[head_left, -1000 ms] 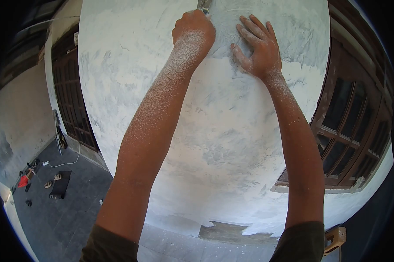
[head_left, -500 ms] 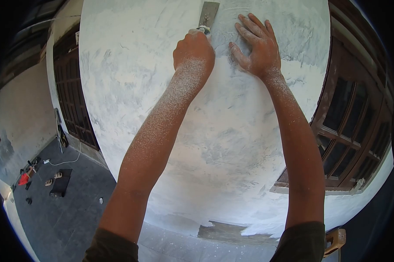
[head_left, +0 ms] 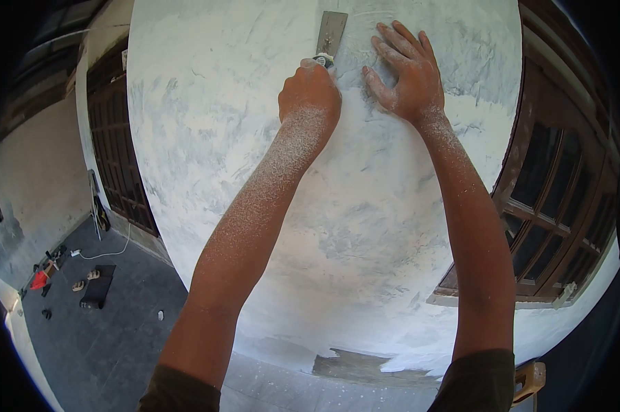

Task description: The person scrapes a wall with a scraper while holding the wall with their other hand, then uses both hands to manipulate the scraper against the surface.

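My left hand (head_left: pixel 310 95) is wrapped round the handle of a scraper (head_left: pixel 331 33), whose flat metal blade points up against the wall (head_left: pixel 365 199). The wall is white with patchy grey areas. To the right of the scraper, my right hand (head_left: pixel 409 79) lies on the wall with its fingers spread, holding nothing. White dust covers my left forearm and the fingers of my right hand.
A brown window (head_left: pixel 554 199) with dark panes is at the right, above a wooden piece (head_left: pixel 530 381). At the left are a dark barred door (head_left: pixel 121 151), a white cable (head_left: pixel 110 255), sandals (head_left: pixel 78 285) and a black mat (head_left: pixel 97 287) on grey floor.
My left hand and the scraper have moved slightly down and to the right along the wall. My right hand remains spread in nearly the same place.
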`<state>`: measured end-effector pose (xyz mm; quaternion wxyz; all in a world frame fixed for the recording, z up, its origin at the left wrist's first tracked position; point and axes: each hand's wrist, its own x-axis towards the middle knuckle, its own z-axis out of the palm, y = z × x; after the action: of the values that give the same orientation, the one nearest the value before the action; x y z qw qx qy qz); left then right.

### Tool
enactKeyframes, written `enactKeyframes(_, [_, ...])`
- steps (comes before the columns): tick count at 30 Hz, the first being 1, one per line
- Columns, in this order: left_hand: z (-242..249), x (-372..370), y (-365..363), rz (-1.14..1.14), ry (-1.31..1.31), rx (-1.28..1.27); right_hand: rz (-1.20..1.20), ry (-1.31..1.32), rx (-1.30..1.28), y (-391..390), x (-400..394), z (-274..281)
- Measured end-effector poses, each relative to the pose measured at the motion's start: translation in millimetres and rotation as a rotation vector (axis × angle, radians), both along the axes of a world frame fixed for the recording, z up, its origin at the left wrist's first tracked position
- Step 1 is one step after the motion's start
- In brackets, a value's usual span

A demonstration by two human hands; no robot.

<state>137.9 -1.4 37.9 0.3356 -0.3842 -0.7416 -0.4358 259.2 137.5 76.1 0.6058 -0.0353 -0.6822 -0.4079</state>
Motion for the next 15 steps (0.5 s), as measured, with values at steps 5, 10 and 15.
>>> enactKeyframes(5, [49.7,1.8,-11.5,-0.004,0.122,0.018,0.016,-0.004,-0.025,-1.7,1.3,-1.2])
enactKeyframes(10, [-11.1,6.7,-6.5,-0.004,-0.041,-0.033,-0.004,-0.008,0.010,-1.4,0.9,0.0])
enactKeyframes(15, [39.0,-5.4,-10.4,-0.003,0.081,0.019,0.020,-0.011,0.029,1.5,0.3,1.3])
